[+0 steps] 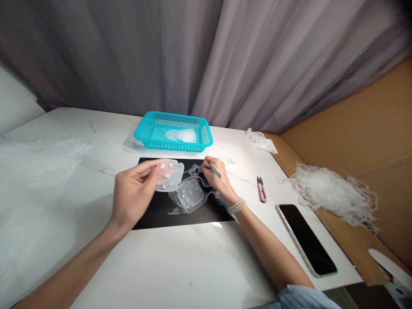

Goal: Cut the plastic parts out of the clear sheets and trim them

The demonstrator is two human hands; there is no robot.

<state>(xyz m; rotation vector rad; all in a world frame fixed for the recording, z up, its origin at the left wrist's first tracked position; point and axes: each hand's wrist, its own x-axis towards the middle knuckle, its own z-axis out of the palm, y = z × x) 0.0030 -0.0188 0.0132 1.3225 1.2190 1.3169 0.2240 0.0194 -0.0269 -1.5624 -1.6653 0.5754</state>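
Note:
My left hand [133, 193] pinches a translucent plastic piece [175, 174] with rounded corners and small white dots, raised over the left part of a black mat [151, 216]. On the mat lies a second translucent plastic piece [192, 193], dotted in the same way, with thin curled edge strips around it. My right hand [216, 171] is closed around a slim pale stick-like tool [215, 170]; its tip is hidden, so its kind cannot be told. Beside those fingers is a clear plastic scrap [193, 170], and whether they grip it cannot be made out.
Behind the mat stands a turquoise basket [174, 148] with white translucent pieces in it. To the right lie pink thread snips [262, 191], a phone [305, 238] and a heap of clear plastic strips [331, 193]. A crumpled white piece [260, 140] rests near the cardboard [370, 116].

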